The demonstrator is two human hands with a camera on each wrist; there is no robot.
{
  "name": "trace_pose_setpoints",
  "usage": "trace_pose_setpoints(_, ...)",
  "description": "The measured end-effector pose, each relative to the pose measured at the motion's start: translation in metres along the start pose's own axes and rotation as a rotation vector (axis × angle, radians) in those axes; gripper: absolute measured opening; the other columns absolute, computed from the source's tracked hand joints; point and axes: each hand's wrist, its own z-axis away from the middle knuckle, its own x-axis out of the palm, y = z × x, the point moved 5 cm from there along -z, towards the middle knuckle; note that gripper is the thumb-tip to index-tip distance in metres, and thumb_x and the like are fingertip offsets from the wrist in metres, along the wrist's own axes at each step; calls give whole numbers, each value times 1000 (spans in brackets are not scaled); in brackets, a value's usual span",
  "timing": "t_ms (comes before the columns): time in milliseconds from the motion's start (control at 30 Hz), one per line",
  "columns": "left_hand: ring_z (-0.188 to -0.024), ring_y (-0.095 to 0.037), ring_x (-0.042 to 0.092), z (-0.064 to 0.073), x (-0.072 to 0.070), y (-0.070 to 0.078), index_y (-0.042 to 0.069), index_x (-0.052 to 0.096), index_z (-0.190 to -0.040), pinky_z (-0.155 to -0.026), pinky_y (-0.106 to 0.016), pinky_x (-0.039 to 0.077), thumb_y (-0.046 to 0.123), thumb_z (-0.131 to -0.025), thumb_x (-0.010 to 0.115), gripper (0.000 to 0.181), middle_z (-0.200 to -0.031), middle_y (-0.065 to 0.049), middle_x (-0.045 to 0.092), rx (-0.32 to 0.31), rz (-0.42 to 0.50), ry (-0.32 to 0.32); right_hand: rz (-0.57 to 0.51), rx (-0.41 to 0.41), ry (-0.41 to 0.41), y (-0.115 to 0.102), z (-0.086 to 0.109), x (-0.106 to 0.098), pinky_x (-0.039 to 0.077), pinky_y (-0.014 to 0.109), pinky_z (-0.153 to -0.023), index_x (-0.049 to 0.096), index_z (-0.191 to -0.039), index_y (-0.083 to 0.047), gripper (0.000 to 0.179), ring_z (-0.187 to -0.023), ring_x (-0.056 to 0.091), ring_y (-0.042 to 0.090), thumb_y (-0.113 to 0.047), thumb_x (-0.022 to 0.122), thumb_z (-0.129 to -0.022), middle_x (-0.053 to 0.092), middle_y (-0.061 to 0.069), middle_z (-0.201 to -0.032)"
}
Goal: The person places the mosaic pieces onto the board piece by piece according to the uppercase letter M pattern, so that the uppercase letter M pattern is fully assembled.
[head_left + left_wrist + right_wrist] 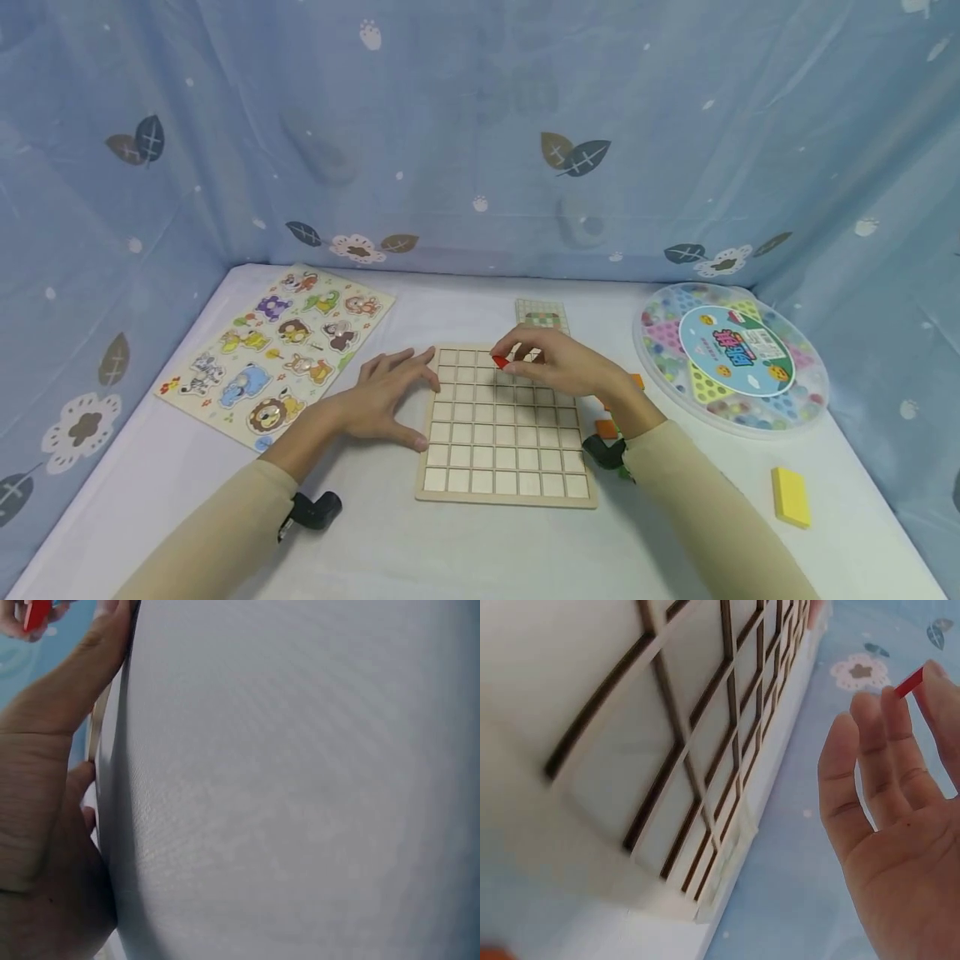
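White table (pixel 375 546) carries a wooden grid board (pixel 483 458), left hand (pixel 382 400) at its left edge, grip spread, right hand (pixel 558 362) above its far part, grip pinching a small red piece (pixel 499 362) over the grid.

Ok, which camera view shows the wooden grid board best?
The head view: nearly the whole wooden grid board shows from above, the right hand hiding some far cells. The right wrist view gives part of it, close and slanted; the left wrist view, just a sliver beside the left hand.
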Motion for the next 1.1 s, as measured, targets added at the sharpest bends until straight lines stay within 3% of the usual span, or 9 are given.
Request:
trace_pose_setpoints(367, -158, -37, 3, 1, -2, 1, 41, 53, -126, -118, -70, 3, 70, -69, 83, 70, -174, 2, 11, 3, 18, 0, 37, -52, -38, -4, -21, 16, 56, 44, -91, 65, -129, -7, 29, -110, 65, 22, -16, 66, -101, 68, 2, -125)
trace_pose_setpoints(733, -158, -37, 7, 3, -2, -1, 39, 59, -120, -120, -67, 2, 67, -71, 84, 62, -172, -1, 18, 46, 27, 44, 129, -58, -108, -10, -38, 34, 55, 34, -88, 68, -124, -9, 25, -104, 64, 19, -11, 68, -100, 67, -1, -123)
trace_pose_setpoints(1100, -158, -37, 8, 4, -2, 1, 39, 58, -122, -121, -66, 3, 66, -71, 84, 63, -172, -2, 18, 45, 24, 36, 198, 9, -171, -10, -43, 48, 55, 31, -87, 69, -123, -11, 24, -99, 64, 15, -10, 68, -99, 66, 0, -124)
